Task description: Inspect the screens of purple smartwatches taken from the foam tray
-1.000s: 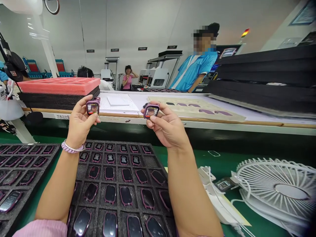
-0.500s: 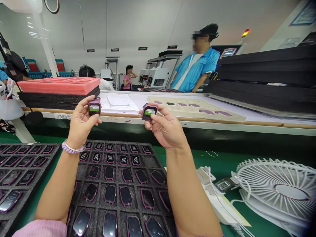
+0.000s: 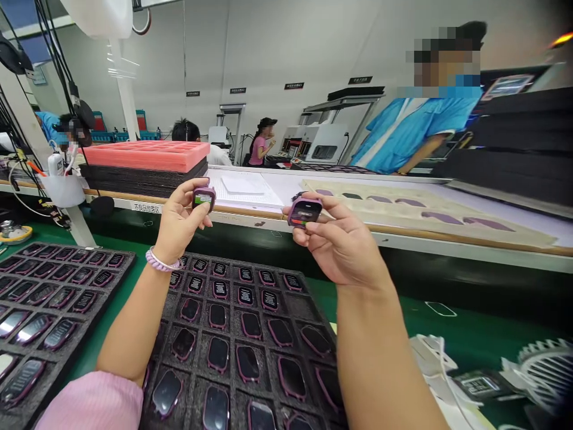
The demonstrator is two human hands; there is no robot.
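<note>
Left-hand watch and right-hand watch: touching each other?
Apart. Head view: paper and the shelf edge show plainly in the gap between the left-hand watch and the right-hand watch.

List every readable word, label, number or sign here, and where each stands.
"不良品放置区": white label on the shelf edge.
Black wall signs: too small to read.
Left-hand watch and right-hand watch: screens too blurred.
Tray watches: lit text too small.
Dark device at lower right: display unreadable.

We have bright light — glare whitens smartwatch screens point(image 3: 34, 328) down-left of our left hand point(image 3: 179, 218); right of our right hand point(image 3: 347, 245), the fan grille point(image 3: 548, 371) blurs.
</note>
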